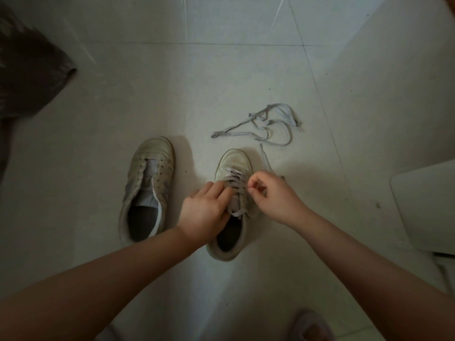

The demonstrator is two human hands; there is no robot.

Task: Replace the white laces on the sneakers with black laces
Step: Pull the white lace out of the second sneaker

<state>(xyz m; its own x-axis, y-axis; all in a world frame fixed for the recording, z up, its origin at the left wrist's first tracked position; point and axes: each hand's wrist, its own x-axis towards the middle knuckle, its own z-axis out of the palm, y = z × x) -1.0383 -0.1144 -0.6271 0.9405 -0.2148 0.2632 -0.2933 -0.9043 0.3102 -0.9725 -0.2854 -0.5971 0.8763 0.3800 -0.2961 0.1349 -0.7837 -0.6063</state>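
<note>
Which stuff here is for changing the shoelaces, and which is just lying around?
For the job: laced sneaker, unlaced sneaker, pulled-out white lace, left hand, right hand.

Just lying around: white board, slipper.

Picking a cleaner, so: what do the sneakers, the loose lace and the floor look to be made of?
Sneakers: probably smooth leather or a synthetic look-alike, judging by the punched eyelets and creased, scuffed off-white uppers; which one is unclear.
Loose lace: flat woven fabric, matte, lying limp in soft loops.
Floor: likely glazed tile, pale with a slight sheen and thin straight joint lines.
</note>
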